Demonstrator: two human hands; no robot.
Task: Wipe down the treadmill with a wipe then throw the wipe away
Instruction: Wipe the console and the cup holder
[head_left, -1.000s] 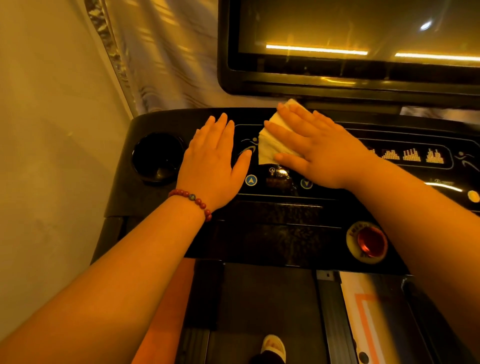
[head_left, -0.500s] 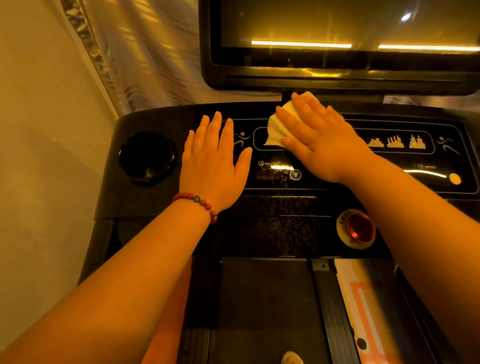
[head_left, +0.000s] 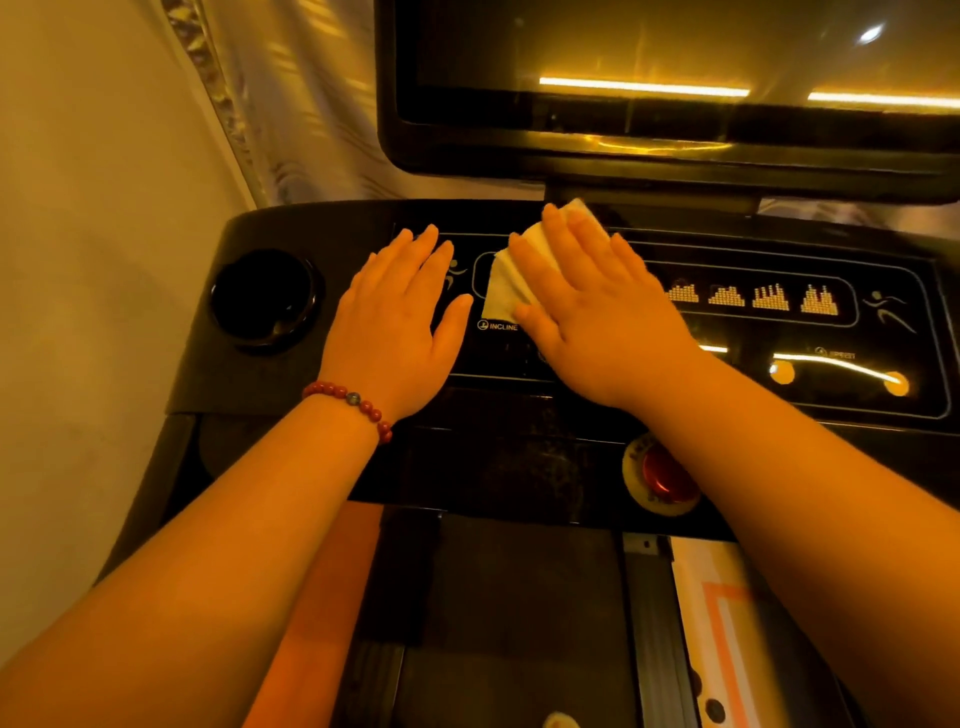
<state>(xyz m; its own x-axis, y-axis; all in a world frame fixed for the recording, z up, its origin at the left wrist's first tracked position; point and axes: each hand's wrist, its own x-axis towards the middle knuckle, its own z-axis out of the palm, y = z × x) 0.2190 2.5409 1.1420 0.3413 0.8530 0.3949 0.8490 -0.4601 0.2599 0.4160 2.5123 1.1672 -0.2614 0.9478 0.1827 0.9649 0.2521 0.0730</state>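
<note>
1. At the far left of the frame a plain pale wall (head_left: 78, 260) runs down beside you, and a shiny draped curtain (head_left: 311, 104) hangs at upper left behind the machine.
2. The treadmill console (head_left: 218, 374) is dark and glossy under warm yellow light; a round cup holder (head_left: 265, 299) is sunk into its left end.
3. Your left hand (head_left: 400, 322) lies flat and spread on the console, palm down and holding nothing, just right of the cup holder; a red bead bracelet (head_left: 353, 402) circles that wrist.
4. The word "INCLINE" (head_left: 503, 327) is printed on the panel between your hands.
5. The white wipe (head_left: 506, 286) is folded and pressed against the panel at frame centre, just above that word.
6. Your right hand (head_left: 597, 317) lies flat over the wipe, fingers extended, pinning it to the surface.
7. Above, the dark screen (head_left: 675, 78) reflects two strips of light.
8. To the right, four bar-graph icons (head_left: 753, 299) glow; a small label further right is too blurred to read.
9. Below, a red round button (head_left: 662, 475) sits on the console's lower edge, with the belt (head_left: 519, 597) underneath.
</note>
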